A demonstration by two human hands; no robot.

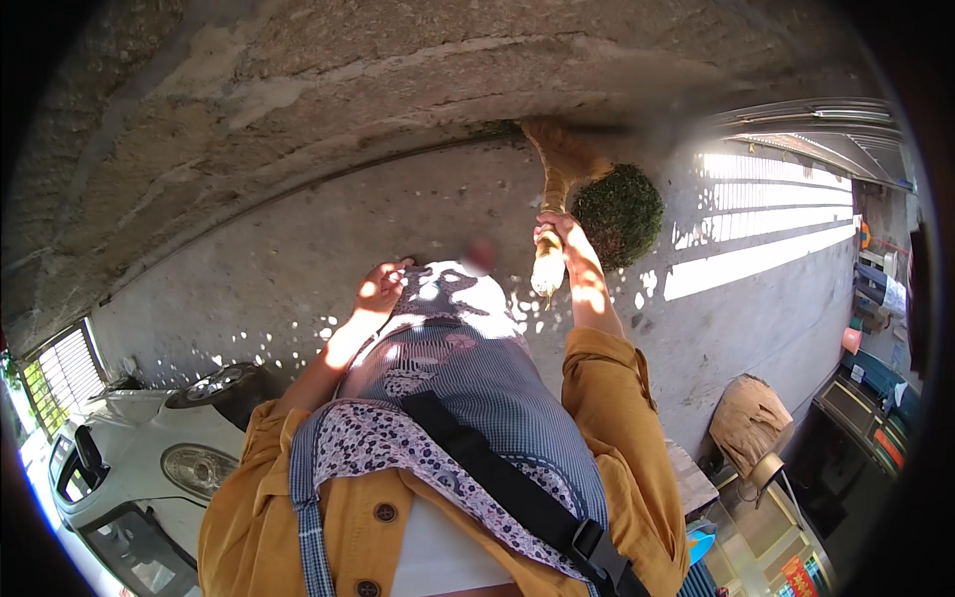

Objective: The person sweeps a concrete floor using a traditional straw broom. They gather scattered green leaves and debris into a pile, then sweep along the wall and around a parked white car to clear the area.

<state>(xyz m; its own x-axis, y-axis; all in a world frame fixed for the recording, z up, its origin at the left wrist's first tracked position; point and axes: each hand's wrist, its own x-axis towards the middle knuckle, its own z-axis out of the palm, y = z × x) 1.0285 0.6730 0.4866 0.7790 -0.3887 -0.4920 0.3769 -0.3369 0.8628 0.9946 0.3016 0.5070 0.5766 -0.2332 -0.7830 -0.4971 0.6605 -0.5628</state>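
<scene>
A short straw hand broom [564, 157] is in my right hand [562, 231], the fingers wrapped round its handle. The handle's bound end points back toward me, while the fanned bristles reach away to the foot of the rough wall. Just right of the bristles, a rounded heap of green leafy stuff [619, 215] lies on the concrete; whether it is loose or growing, I cannot tell. My left hand [382, 289] hangs by the front of my apron [468, 378], holding nothing, fingers loosely bent and apart.
Beyond the concrete floor [418, 214] rises a rough wall [348, 80]. At lower left stands a pale car [159, 448]. A brown covered object [751, 426] stands at right, near shelves and cluttered goods. Bars of sunlight cross the floor at upper right.
</scene>
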